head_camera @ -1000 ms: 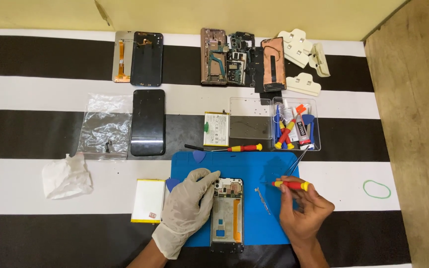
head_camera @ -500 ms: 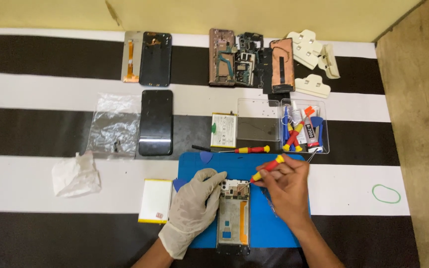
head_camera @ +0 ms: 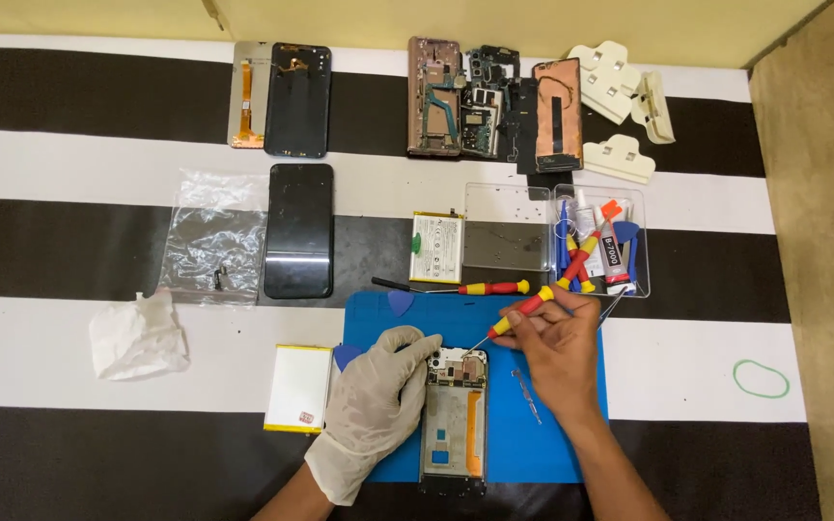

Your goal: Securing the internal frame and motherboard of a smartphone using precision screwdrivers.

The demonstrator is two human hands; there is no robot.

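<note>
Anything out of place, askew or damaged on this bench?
Mostly orderly. A crumpled white tissue lies loose at the left, and a green rubber band sits alone far right. The gloved left hand steadies the opened phone frame; the bare right hand holds a screwdriver.

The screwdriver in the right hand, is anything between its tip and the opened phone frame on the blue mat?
Nothing visible. The right hand holds the red-and-yellow screwdriver with its tip down at the top end of the phone frame. The gloved left hand rests on the frame's left edge, beside the tip.
</note>
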